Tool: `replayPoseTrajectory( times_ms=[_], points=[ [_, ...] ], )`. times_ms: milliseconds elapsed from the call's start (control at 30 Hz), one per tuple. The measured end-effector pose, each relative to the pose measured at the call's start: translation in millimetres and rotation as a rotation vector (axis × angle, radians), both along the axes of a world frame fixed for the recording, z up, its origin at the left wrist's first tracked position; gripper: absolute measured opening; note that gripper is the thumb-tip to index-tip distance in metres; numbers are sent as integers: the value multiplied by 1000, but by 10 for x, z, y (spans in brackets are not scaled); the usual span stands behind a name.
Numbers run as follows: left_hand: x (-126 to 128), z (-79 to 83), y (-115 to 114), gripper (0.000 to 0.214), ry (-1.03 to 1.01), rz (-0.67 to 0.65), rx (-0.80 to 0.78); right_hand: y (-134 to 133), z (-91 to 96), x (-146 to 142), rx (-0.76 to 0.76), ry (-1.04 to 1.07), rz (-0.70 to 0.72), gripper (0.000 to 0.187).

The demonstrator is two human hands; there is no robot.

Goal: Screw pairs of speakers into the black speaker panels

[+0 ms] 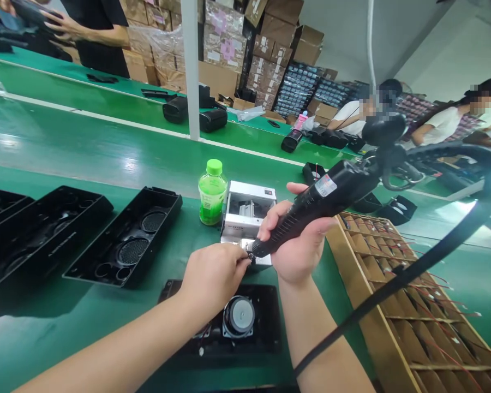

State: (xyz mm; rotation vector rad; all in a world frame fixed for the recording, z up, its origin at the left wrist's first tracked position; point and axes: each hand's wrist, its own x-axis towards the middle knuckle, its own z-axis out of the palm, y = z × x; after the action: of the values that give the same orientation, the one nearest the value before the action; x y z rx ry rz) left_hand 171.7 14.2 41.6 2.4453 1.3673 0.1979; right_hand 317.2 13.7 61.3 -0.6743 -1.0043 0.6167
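My right hand point(298, 240) is wrapped around a black electric screwdriver point(315, 204), which tilts down to the left. At its lower end, the fingertips of my left hand point(215, 278) are pinched together. What they hold there is too small and too covered to make out. Just behind both hands stands a silver screw feeder point(249, 204) with a clear window, partly hidden. Below my hands a black speaker housing point(265, 322) lies on the green bench, with a round speaker driver point(240, 315) in it. My left forearm covers part of the housing.
A green-capped bottle point(213, 196) stands left of the feeder. Black speaker shells point(126, 240) lie farther left. At right is a divided cardboard box point(352, 256) with red wires. A black cable point(393, 284) crosses my right arm. Co-workers point(102, 35) stand beyond the conveyor.
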Motion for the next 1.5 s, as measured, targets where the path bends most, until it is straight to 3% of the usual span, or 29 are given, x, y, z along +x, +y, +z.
replayPoseTrajectory(
  times_ms=[267,400,500,600,667,800,933,1133,1300,1400,1500],
  points=[
    [116,-30,1,25,42,15,55,-11,-13,-7,16,11,16,60],
    [21,-15,-8,17,-5,-31,84,-22,-17,-6,23,6,10,60],
    [-231,-3,-78,15,-72,-64,119,-31,-21,1,23,-1,20,60],
    [-620,-65,-240,21,-280,-127,244,-35,-18,4,17,-12,38,62],
    [-897,-169,-380,23,-406,-141,338,-39,-5,-3,10,-20,39,63],
    [-1337,-464,-646,26,-442,-98,434,-50,64,-56,-28,-50,30,67],
    [-1555,-705,-818,32,-474,-45,373,-44,117,-138,-57,-119,-3,70],
    [-1591,-941,-900,53,-502,64,229,-181,74,-212,-182,-79,16,73],
    [-1568,-1053,-922,63,-545,34,182,-536,330,-211,-123,-16,-186,64],
    [-1527,-966,-872,52,-595,9,209,-680,483,-209,-130,-55,-228,58],
    [-1391,-732,-726,42,-636,-78,359,-722,517,-188,-141,-45,-234,59]
  ],
)
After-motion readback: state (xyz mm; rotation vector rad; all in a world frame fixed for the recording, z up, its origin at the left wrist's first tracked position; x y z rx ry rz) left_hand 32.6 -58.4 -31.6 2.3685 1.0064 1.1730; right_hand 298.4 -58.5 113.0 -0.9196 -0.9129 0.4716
